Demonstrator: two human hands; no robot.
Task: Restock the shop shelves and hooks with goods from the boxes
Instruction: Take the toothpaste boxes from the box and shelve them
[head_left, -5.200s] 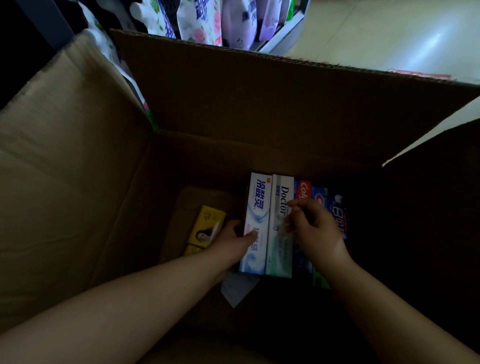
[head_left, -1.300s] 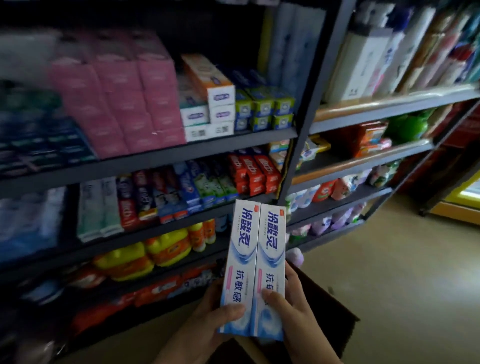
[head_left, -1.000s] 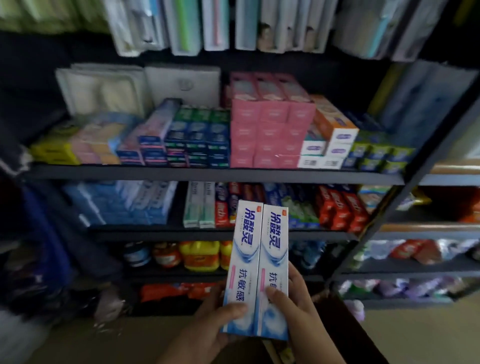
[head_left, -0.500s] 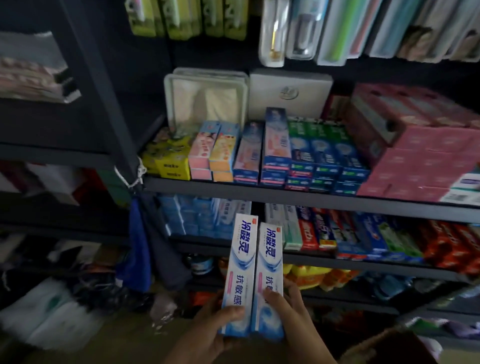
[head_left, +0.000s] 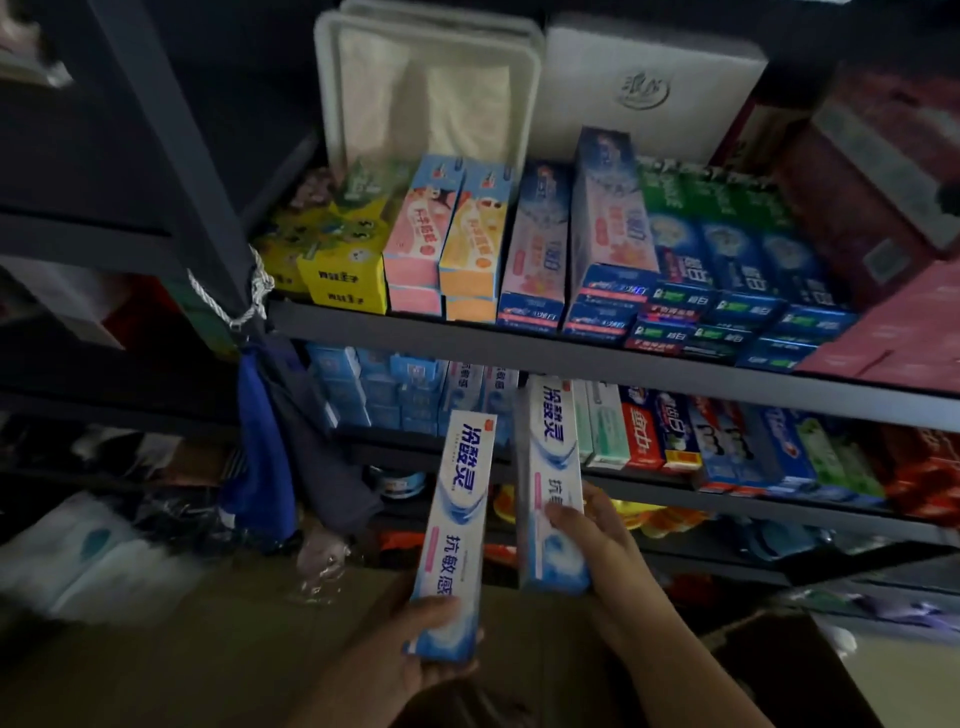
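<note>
The left hand grips the bottom end of one white-and-blue toothpaste box held upright below the shelf, while just beside it the right hand clasps a second box, its top reaching among the stocked toothpaste row.

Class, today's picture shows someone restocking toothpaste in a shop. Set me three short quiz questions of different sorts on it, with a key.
1. True or false: the left hand and the right hand each hold one white-and-blue toothpaste box.
2. Which box reaches nearer the toothpaste shelf? A) the left box B) the right box
3. Fill in: the top end of the right box sits just under the edge of the ____ shelf.

Key: 1 true; 2 B; 3 upper
</note>
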